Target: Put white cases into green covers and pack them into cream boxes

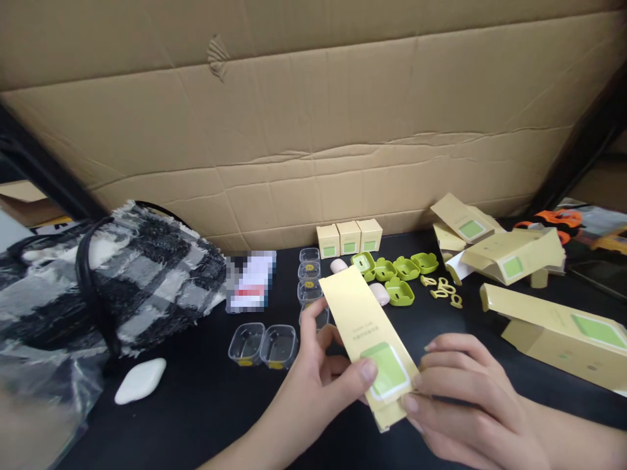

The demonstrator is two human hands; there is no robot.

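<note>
Both hands hold a flat, unfolded yellow carton (365,326) with a green square printed near its lower end. My left hand (323,375) pinches its left edge, thumb on the green print. My right hand (465,391) grips the carton's lower right end with curled fingers. Behind it lie several green cases (399,274), yellow rings (443,288), clear plastic trays (264,344) and two pale pink pods (379,292).
Three small folded yellow boxes (349,237) stand against a cardboard wall (313,130). More flat cartons (512,254) pile up at the right. A black-and-white checked bag (147,274) sits at the left, with a white earbud case (141,380) in front of it on the black table (206,411).
</note>
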